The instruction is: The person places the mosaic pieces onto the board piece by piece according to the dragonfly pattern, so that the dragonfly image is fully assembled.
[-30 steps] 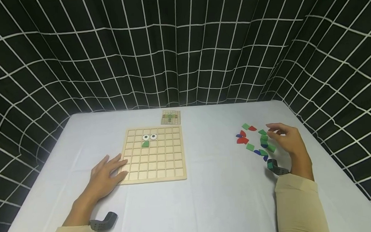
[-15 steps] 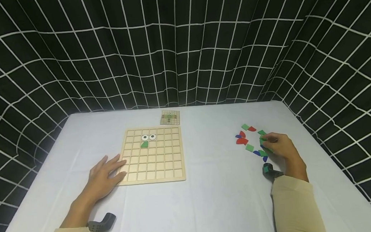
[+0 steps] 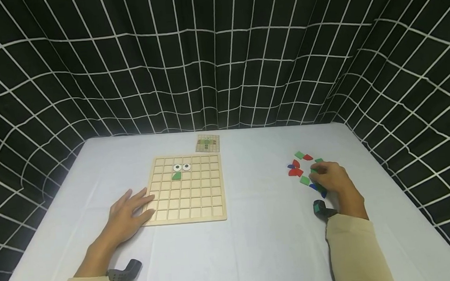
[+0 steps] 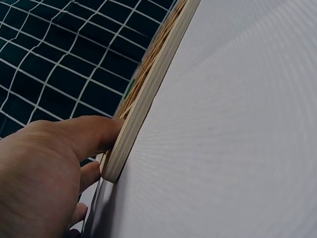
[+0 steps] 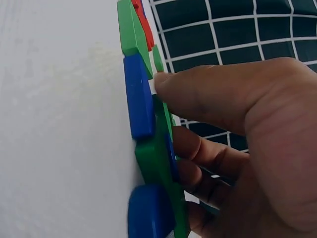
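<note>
The wooden grid board [image 3: 190,201] lies left of centre, holding two eye discs [image 3: 181,167] and a green piece [image 3: 177,176] below the left one. My left hand [image 3: 126,215] rests on its left edge with fingers spread; in the left wrist view the thumb of that hand [image 4: 44,173] touches the board's side [image 4: 148,94]. At the right, my right hand [image 3: 333,180] pinches a green piece [image 3: 313,171] between thumb and fingers. The right wrist view shows that hand [image 5: 262,134] beside blue [image 5: 138,94] and green pieces [image 5: 132,27], its grip partly hidden.
A small pattern card [image 3: 207,143] lies behind the board. Several red [image 3: 297,172], green [image 3: 305,180] and blue pieces lie loosely around the right hand. White cloth [image 3: 270,233] covers the table, and a dark gridded curtain [image 3: 219,62] stands around it.
My right hand has come down and left onto the green pieces and closed on one, which has shifted left. My left hand stays on the board.
</note>
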`<state>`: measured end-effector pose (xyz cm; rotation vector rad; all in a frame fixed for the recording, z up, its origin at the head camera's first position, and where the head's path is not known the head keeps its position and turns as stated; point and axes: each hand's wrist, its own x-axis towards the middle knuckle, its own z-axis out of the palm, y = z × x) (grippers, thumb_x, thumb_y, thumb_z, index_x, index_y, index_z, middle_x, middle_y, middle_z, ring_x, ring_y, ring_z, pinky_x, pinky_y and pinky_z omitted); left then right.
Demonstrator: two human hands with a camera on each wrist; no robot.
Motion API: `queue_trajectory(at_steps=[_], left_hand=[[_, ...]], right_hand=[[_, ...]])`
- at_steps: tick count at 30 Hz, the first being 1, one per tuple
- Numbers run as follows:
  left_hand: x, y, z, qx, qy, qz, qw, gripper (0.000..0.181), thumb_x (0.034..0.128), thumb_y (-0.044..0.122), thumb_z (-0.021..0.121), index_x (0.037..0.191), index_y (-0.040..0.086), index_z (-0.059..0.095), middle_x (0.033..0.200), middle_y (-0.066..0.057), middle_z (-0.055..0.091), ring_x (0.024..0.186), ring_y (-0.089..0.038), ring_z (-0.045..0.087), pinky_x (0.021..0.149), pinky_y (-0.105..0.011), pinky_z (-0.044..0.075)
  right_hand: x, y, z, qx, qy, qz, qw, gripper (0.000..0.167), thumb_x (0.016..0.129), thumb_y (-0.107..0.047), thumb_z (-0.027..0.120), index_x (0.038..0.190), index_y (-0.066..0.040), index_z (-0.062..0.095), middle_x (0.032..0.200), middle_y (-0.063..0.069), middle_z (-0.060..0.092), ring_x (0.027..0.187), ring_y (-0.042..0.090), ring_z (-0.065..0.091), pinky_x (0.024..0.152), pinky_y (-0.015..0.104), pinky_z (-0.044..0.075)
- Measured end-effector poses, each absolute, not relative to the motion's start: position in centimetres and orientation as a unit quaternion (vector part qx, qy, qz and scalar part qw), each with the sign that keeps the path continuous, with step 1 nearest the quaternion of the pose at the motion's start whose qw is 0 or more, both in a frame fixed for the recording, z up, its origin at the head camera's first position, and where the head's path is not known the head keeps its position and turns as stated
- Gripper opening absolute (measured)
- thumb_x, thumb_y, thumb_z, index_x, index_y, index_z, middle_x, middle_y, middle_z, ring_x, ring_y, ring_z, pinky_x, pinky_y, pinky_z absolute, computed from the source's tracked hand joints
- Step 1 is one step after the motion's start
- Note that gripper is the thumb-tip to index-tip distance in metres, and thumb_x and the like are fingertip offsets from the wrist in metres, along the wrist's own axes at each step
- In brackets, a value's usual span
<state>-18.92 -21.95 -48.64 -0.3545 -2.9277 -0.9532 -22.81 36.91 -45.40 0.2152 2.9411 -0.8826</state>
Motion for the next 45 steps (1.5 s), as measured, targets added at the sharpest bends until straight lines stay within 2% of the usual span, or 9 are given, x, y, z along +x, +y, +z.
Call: queue_trajectory(at_steps=[8, 12, 17, 23, 28, 35, 38, 45], left_hand=[[-19.3, -21.9, -48.2, -0.125, -0.943, -0.307, 0.033, 0.044, 0.0904, 0.030, 0.067, 0.128, 0.009, 0.061, 0.148, -0.016, 0.039, 0.139, -0.045, 0.016, 0.107, -0.066, 0.006], [-19.2, -22.0, -48.3, -0.117, -0.944, -0.308, 0.027, 0.043, 0.0904, 0.029, 0.067, 0.129, 0.010, 0.061, 0.149, -0.015, 0.039, 0.140, -0.044, 0.015, 0.107, -0.066, 0.005], [-19.0, -21.8, -48.7, -0.114, -0.945, -0.307, 0.015, 0.044, 0.0907, 0.030, 0.067, 0.130, 0.011, 0.061, 0.150, -0.013, 0.038, 0.141, -0.043, 0.014, 0.108, -0.066, 0.004], [-19.1, -21.5, -48.1, -0.126, -0.943, -0.306, 0.029, 0.044, 0.0912, 0.031, 0.066, 0.130, 0.011, 0.061, 0.149, -0.014, 0.039, 0.140, -0.044, 0.015, 0.108, -0.065, 0.005], [-19.0, -21.8, -48.2, -0.120, -0.944, -0.306, 0.025, 0.043, 0.0909, 0.029, 0.067, 0.130, 0.011, 0.061, 0.149, -0.015, 0.038, 0.140, -0.044, 0.015, 0.108, -0.065, 0.004], [-18.9, -22.0, -48.9, -0.119, -0.942, -0.314, 0.018, 0.043, 0.0908, 0.032, 0.067, 0.129, 0.012, 0.062, 0.149, -0.015, 0.039, 0.140, -0.044, 0.015, 0.108, -0.064, 0.004], [-18.9, -21.9, -48.8, -0.120, -0.942, -0.314, 0.021, 0.043, 0.0905, 0.032, 0.067, 0.128, 0.011, 0.062, 0.148, -0.015, 0.040, 0.140, -0.044, 0.015, 0.108, -0.064, 0.005], [-18.9, -21.8, -48.4, -0.117, -0.943, -0.309, 0.026, 0.042, 0.0895, 0.029, 0.069, 0.127, 0.011, 0.063, 0.148, -0.015, 0.040, 0.139, -0.045, 0.016, 0.108, -0.064, 0.005]], right_hand=[[-23.3, 36.8, -45.0, 0.077, 0.955, -0.285, 0.012, 0.040, 0.093, -0.020, 0.063, 0.124, 0.005, 0.056, 0.113, 0.029, 0.058, 0.105, 0.044, 0.054, 0.089, 0.058, 0.045], [-22.8, 36.4, -44.0, 0.076, 0.949, -0.302, -0.042, 0.037, 0.093, -0.021, 0.062, 0.122, 0.003, 0.059, 0.107, 0.025, 0.060, 0.098, 0.039, 0.054, 0.080, 0.052, 0.049], [-21.7, 35.5, -41.3, 0.049, 0.938, -0.322, -0.118, 0.038, 0.096, -0.025, 0.058, 0.123, 0.001, 0.061, 0.106, 0.020, 0.060, 0.097, 0.035, 0.052, 0.071, 0.044, 0.046], [-20.9, 33.1, -37.7, -0.011, 0.919, -0.333, -0.211, 0.031, 0.093, -0.018, 0.063, 0.118, 0.000, 0.066, 0.101, 0.016, 0.062, 0.091, 0.027, 0.050, 0.072, 0.033, 0.042], [-20.2, 30.4, -36.0, -0.073, 0.899, -0.341, -0.265, 0.027, 0.089, -0.013, 0.069, 0.114, -0.003, 0.070, 0.101, 0.010, 0.065, 0.089, 0.021, 0.050, 0.074, 0.023, 0.040], [-19.5, 26.9, -34.7, -0.185, 0.858, -0.360, -0.317, 0.029, 0.079, 0.004, 0.075, 0.107, -0.002, 0.072, 0.095, 0.005, 0.067, 0.084, 0.018, 0.052, 0.074, 0.023, 0.041], [-19.5, 25.5, -34.3, -0.209, 0.844, -0.368, -0.329, 0.030, 0.077, 0.006, 0.076, 0.106, -0.002, 0.072, 0.093, 0.005, 0.067, 0.082, 0.018, 0.053, 0.071, 0.024, 0.043], [-20.2, 22.0, -34.5, -0.238, 0.827, -0.388, -0.330, 0.031, 0.077, 0.007, 0.075, 0.106, 0.000, 0.071, 0.093, 0.005, 0.068, 0.081, 0.021, 0.057, 0.070, 0.034, 0.045]])
